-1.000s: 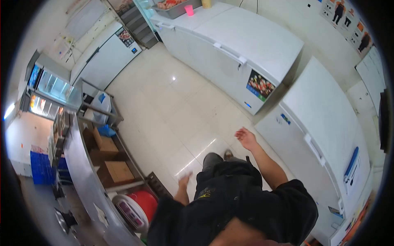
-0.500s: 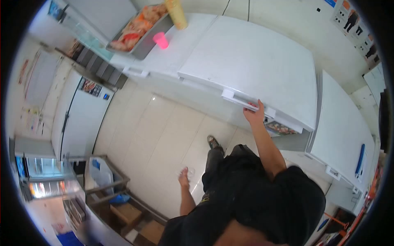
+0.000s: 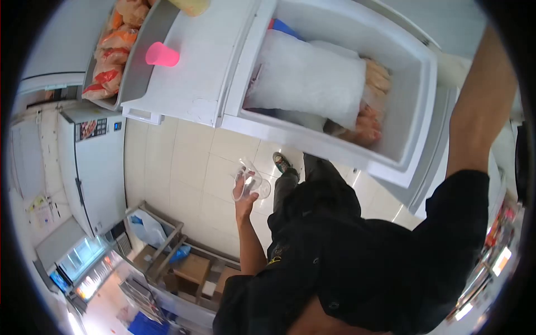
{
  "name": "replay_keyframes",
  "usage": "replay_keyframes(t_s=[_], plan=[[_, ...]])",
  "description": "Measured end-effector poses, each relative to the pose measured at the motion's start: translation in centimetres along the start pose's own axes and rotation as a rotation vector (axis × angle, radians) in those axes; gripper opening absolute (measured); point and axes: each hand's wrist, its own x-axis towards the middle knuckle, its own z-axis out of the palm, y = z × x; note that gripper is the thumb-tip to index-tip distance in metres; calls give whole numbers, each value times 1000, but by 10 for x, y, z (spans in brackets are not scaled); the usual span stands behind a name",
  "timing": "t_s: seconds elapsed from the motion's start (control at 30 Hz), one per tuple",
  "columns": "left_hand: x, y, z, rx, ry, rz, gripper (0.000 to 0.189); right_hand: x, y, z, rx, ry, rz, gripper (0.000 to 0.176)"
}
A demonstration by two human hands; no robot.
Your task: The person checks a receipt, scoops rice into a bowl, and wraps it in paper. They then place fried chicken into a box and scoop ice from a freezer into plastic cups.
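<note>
My left hand [image 3: 243,202], low over the tiled floor, is wrapped around a clear glass [image 3: 258,182]. To the upper right, my right arm [image 3: 484,106] reaches up past the edge of the view, so its hand is hidden. The chest freezer [image 3: 417,117] in front of me stands with its lid [image 3: 452,22] raised. Inside lies a large white, frosty bag [image 3: 312,75], with pinkish meat [image 3: 365,127] beside it and a blue package [image 3: 286,28] at the back corner.
A pink cup [image 3: 162,54] stands on the neighbouring white lid [image 3: 195,78], near a yellow container [image 3: 192,5]. A metal tray [image 3: 146,56] holds bagged meat. Behind on the left are a white fridge [image 3: 100,167] and a rack with cardboard boxes [image 3: 192,268].
The freezer lid has gone from closed to raised, showing the contents. My right hand has moved from the lid handle up out of view. My left hand's glass has come up closer.
</note>
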Motion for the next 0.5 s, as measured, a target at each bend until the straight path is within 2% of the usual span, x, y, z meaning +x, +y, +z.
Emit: replay_keyframes(t_s=[0.07,0.1,0.13,0.2,0.23,0.27,0.3,0.33,0.37,0.47,0.5], plan=[[11,1,21,-44,35,-23,105,-14,32,17,-77,-172,-141,22],[17,15,34,-93,60,-17,88,-34,53,30,-14,-305,-169,21],[24,17,40,-39,55,58,87,-68,81,45,121,-499,-114,21],[43,18,53,80,55,209,86,-178,160,100,322,-1062,252,20],[49,28,66,75,126,217,90,-248,200,131,50,-1448,551,22],[50,41,72,207,98,231,91,-325,243,155,-97,-1582,447,29],[55,54,79,336,69,248,92,-407,289,179,-159,-1547,450,34],[64,65,87,464,39,271,92,-433,298,196,-215,-1527,239,43],[67,78,99,436,89,251,94,-455,314,216,-290,-1590,199,43],[58,89,113,491,135,219,89,-480,340,263,-451,-1931,173,36],[54,93,118,482,146,186,87,-478,335,269,-436,-1914,128,36]])
